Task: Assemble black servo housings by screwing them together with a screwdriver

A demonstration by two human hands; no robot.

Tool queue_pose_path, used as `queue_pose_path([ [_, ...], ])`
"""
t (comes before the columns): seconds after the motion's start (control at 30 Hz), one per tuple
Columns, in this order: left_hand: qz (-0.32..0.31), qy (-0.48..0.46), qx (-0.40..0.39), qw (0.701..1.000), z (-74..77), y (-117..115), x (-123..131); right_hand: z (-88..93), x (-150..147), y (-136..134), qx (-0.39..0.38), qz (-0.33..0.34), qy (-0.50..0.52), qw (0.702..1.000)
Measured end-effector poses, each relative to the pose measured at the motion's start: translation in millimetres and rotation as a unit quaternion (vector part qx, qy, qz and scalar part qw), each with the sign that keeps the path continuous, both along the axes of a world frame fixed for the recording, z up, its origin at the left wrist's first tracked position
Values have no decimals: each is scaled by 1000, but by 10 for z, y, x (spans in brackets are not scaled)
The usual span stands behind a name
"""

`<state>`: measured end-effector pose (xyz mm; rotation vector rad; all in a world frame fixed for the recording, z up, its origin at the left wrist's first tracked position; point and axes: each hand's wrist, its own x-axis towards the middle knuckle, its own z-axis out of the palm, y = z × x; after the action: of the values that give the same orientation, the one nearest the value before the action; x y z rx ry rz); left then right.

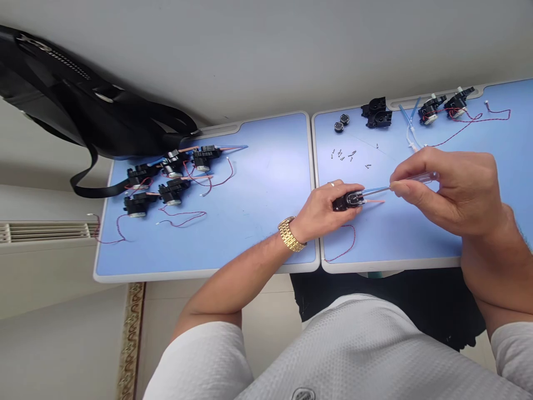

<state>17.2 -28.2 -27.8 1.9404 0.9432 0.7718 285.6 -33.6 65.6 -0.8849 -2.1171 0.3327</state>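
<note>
My left hand is closed round a small black mechanical unit near the front of the right table. A blue tube and a pinkish one stick out of it, and a thin red wire lies beside it. Pinched in my right hand is a screwdriver with a clear handle. Its metal shaft points left, and the tip meets the end of the unit, or nearly so. Small loose screws lie just beyond my left hand.
Two round black parts, black housings, blue tubes and two wired units sit along the back of the right table. Several similar units with wires occupy the left table, with a black bag behind.
</note>
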Motion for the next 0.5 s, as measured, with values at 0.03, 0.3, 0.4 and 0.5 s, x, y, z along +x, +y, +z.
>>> queue_pose_path([
  [0.03,0,3,-3,1000,0,0,1,-5,-4,-6,-16,-7,4,1000],
  [0.3,-1,25,4,1000,-16,-12,5,-50,-14,-43,-35,-42,16,998],
  [0.4,-4,22,8,1000,-13,-16,7,-72,-6,-37,4,-63,-5,998],
  [0.5,-2,19,14,1000,-17,-15,11,-71,-11,-32,37,-63,-14,997],
])
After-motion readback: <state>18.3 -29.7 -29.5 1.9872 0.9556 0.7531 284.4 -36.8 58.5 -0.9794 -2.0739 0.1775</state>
